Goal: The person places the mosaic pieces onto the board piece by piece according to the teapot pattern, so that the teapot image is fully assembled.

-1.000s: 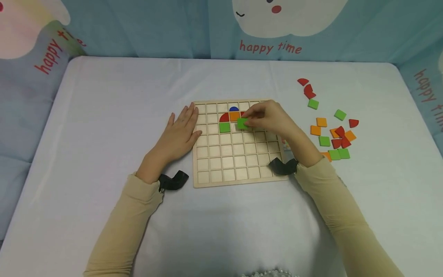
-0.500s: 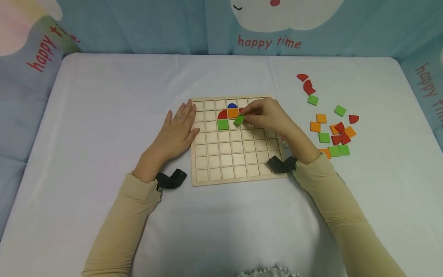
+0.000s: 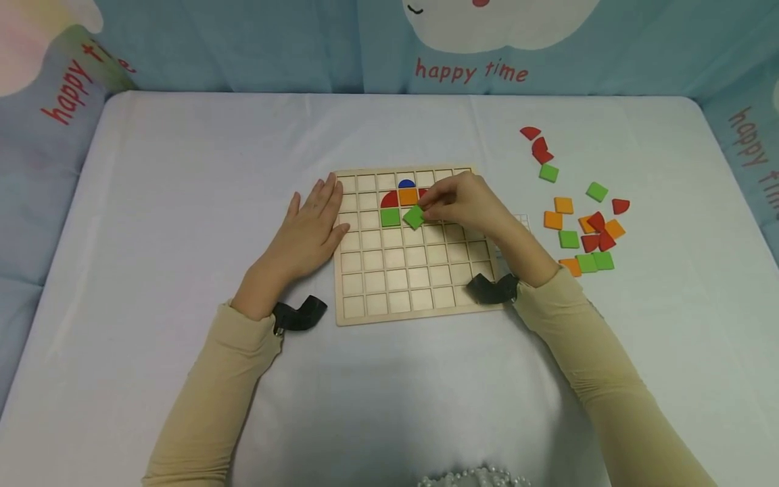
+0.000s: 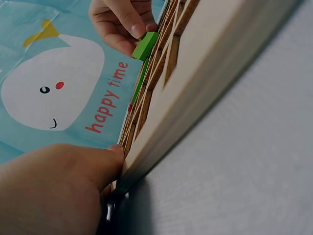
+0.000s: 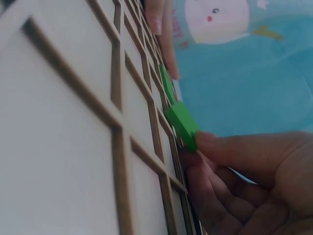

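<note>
A wooden grid board (image 3: pixel 420 314) lies mid-table. My right hand (image 3: pixel 460 201) pinches a green square tile (image 3: pixel 414 217) between thumb and fingers, turned cornerwise over a cell in the third row. The right wrist view shows this green tile (image 5: pixel 182 125) tilted at the grid's ridges. One cell to its left, another green tile (image 3: pixel 390 217) lies in the grid. Above are a red quarter-circle (image 3: pixel 389 199), an orange square (image 3: pixel 408 197) and a blue half-circle (image 3: pixel 406 184). A second red piece is partly hidden by my fingers. My left hand (image 3: pixel 310 226) rests straight-fingered along the board's left edge.
Loose red, orange and green tiles (image 3: pixel 569 239) are scattered on the table right of the board. A gridded card (image 3: pixel 521 220) pokes out beneath my right forearm. Black wrist-camera mounts (image 3: pixel 301 313) sit at both cuffs. A blue printed curtain (image 3: pixel 243 47) borders the far edge.
The green tile in my right hand has shifted slightly left and turned from square-on to cornerwise over its cell. My left hand keeps its place on the board, while the whole view drifts slightly.
</note>
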